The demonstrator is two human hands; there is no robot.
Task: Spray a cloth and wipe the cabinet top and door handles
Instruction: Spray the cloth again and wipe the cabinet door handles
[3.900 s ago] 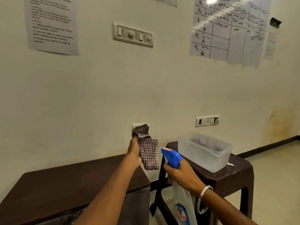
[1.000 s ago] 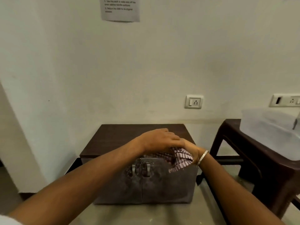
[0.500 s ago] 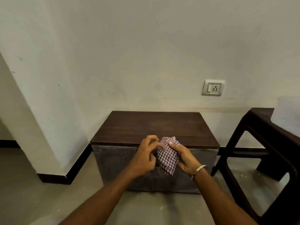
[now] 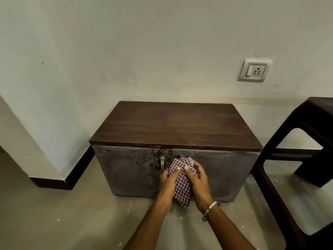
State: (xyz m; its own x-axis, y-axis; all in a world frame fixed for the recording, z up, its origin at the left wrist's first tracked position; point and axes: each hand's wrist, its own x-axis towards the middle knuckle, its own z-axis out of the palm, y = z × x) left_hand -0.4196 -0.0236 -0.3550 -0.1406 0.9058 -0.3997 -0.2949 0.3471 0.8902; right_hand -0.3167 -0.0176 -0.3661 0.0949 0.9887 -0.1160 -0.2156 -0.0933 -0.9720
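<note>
Gripping the cloth (image 4: 182, 183) between left hand (image 4: 168, 179) and right hand (image 4: 198, 181) before the doors, wiping top (image 4: 176, 123) and handle (image 4: 162, 162) apparently remains.

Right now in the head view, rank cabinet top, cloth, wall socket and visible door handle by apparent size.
1. Cabinet top
2. Cloth, though it is nearer the camera and partly covered by both hands
3. Wall socket
4. Door handle

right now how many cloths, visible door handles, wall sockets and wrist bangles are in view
checkered cloth: 1
metal door handle: 1 (a second may be hidden behind the cloth)
wall socket: 1
wrist bangle: 1
total: 4
</note>
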